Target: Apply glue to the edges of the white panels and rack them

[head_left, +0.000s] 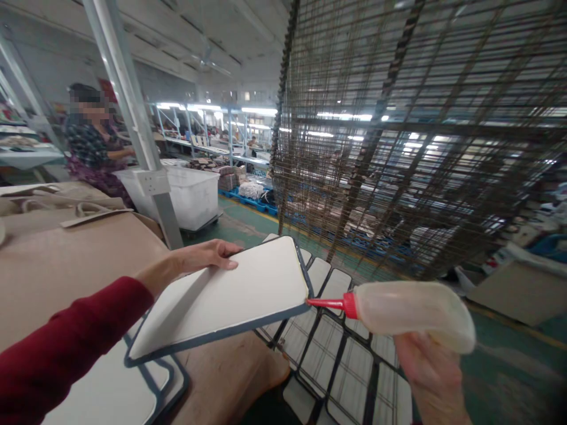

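My left hand [212,255] grips the far edge of a white panel [239,289] with a dark blue border, thumb on top and fingers out of sight beneath. The panel is held tilted in the air. My right hand [427,360] is closed round the underside of a translucent glue bottle [407,307] with a red cap. Its red nozzle tip [325,303] meets the panel's right corner. A thin yellowish line runs along the panel's right edge. More bordered white panels [106,389] lie stacked at the lower left.
A wire rack [354,354] holds several bordered panels below, its upper wire grids [398,118] raised at right. Brown material [66,248] covers the left table. A metal post [133,106], white bin [190,192] and person [95,141] stand beyond.
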Demonstrator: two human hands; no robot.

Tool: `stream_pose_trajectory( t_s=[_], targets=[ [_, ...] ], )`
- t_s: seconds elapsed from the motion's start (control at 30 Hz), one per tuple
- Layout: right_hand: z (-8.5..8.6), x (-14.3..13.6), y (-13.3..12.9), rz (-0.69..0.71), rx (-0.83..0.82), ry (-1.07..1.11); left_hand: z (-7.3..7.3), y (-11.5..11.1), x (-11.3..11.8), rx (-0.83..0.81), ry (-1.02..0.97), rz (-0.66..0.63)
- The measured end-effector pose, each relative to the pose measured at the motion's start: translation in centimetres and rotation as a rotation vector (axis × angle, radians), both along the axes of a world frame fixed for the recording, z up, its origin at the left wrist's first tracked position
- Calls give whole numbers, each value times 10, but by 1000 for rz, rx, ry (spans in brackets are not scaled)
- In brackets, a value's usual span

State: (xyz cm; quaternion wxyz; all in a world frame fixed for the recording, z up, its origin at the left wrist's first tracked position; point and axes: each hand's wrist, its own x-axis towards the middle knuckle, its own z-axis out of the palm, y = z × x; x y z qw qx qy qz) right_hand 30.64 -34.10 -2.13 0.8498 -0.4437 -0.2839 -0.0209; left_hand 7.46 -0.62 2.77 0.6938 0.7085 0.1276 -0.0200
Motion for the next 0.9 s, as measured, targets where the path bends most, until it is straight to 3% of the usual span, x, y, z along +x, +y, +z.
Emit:
stream_pose_trajectory(
  t_s=[0.27,0.5,0.9],
  targets=[
    [2,-13,9,-105,95,-50,-24,-1,0,-51,-69,20],
    [5,-15,17,-86,141,-39,-49,-8,3,-148,-127,88],
    [7,-18,34,-102,183,99,-62,-25,4,-200,-142,224]
  ],
)
